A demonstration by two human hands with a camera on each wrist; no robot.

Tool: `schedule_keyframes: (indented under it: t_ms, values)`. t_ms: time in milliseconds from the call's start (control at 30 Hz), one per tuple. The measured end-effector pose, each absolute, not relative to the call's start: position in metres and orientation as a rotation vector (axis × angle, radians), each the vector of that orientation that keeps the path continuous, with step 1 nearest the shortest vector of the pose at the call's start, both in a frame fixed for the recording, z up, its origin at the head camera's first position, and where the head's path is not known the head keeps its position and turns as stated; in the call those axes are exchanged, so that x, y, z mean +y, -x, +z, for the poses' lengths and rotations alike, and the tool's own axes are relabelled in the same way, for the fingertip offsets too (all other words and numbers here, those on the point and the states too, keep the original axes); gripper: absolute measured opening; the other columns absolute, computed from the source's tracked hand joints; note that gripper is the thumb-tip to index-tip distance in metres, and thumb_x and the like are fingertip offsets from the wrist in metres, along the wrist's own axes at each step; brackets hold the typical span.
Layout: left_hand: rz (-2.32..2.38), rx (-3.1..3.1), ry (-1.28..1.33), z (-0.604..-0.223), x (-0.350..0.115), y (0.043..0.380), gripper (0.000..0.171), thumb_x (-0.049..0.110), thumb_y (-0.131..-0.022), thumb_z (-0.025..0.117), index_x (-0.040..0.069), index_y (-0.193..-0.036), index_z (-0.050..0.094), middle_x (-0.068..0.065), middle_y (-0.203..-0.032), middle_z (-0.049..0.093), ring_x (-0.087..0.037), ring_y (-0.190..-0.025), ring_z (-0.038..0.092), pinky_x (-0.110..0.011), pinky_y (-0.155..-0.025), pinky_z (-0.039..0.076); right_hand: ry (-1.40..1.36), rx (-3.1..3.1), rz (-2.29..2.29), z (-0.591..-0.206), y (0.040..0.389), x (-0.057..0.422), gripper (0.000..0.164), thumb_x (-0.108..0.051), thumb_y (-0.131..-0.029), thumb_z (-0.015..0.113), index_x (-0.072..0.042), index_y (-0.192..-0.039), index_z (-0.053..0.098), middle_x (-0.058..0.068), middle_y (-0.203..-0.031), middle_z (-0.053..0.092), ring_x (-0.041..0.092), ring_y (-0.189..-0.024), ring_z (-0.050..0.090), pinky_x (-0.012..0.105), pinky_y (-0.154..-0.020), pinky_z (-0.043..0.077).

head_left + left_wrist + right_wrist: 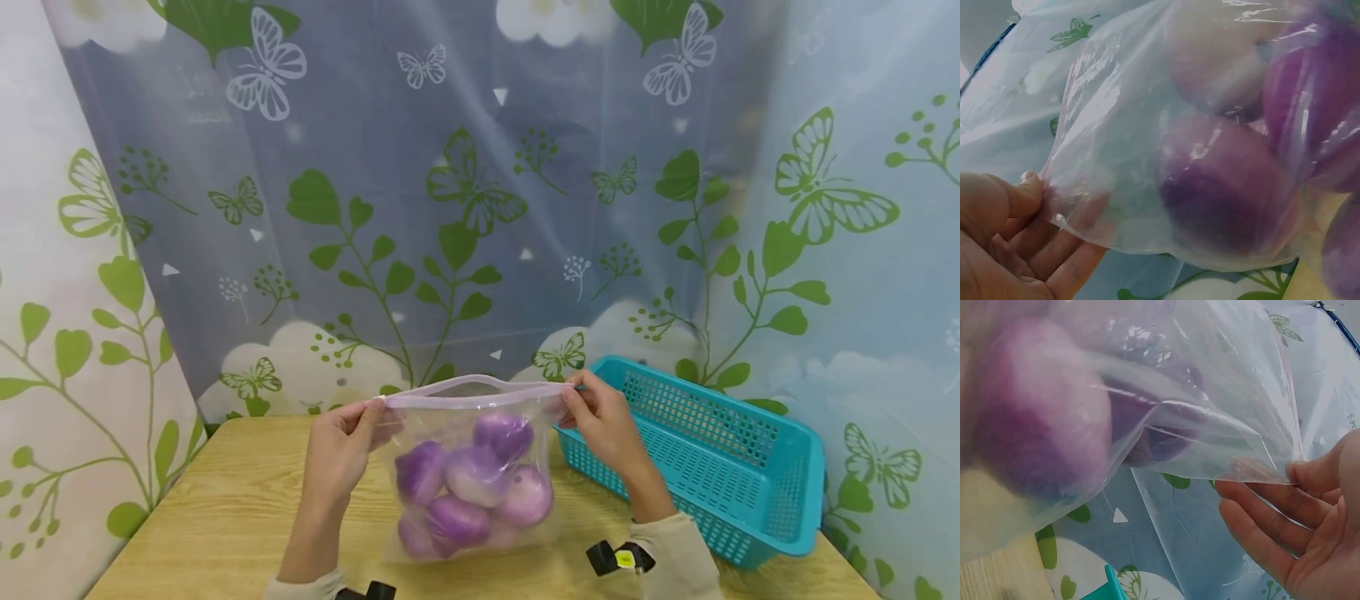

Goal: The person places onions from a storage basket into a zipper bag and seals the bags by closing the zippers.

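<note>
A clear zip bag with a pale lilac zip strip is held up over the table. Inside it lie several round purple-and-white vegetables that look like turnips. The left hand pinches the bag's top left corner between thumb and fingers, and the right hand pinches the top right corner. Between the two hands the bag's mouth gapes a little. In the left wrist view the thumb and fingers of the left hand grip the film's edge; the right wrist view has the right hand doing likewise.
A turquoise perforated plastic basket stands on the right of the wooden table, close behind the right forearm. Behind and at both sides hang curtains printed with leaves and butterflies.
</note>
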State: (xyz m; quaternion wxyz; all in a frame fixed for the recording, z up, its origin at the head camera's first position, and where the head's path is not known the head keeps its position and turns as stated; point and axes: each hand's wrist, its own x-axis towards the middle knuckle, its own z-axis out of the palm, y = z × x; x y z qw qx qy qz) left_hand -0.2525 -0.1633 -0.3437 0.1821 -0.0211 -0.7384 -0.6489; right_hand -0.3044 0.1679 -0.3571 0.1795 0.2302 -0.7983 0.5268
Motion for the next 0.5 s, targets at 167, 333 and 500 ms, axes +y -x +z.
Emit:
schedule_keyframes:
  t_ms: [167,333,500]
  values:
    - [-1.825,-2.05,-0.016,-0.344,-0.17,0.251,0.027,0.015,-0.099,0.07,-0.006,-0.114,0.073,-0.009,-0.094,0.081,-0.004,-0.077,0.074,-0.018,-0.075,0.065,-0.622,-2.286,1.472,-0.356,0.303,0.166,0.016,-0.015,-0.109,0.051,-0.002,-0.109,0.061,0.019,-0.095,0.073,0.027,-0.083,0.074,0.025,-0.069,0.066]
    - [-1.844,-2.028,-0.013,-0.343,-0.173,0.25,0.025,0.01,-0.101,0.066,-0.01,-0.114,0.071,-0.01,-0.092,0.081,-0.004,-0.075,0.075,-0.019,-0.074,0.066,-0.628,-2.129,1.169,-0.339,0.29,0.149,0.015,-0.005,-0.103,0.059,0.0,-0.116,0.063,0.014,-0.108,0.075,0.026,-0.097,0.072,0.033,-0.078,0.066]
    - [-1.823,-2.035,-0.003,-0.342,-0.173,0.251,0.022,0.008,-0.101,0.065,-0.01,-0.112,0.072,-0.013,-0.091,0.08,-0.005,-0.074,0.075,-0.02,-0.074,0.066,-0.802,-1.999,0.847,-0.308,0.274,0.111,0.016,0.004,-0.093,0.066,-0.001,-0.108,0.071,0.011,-0.105,0.076,0.03,-0.102,0.07,0.046,-0.086,0.064]
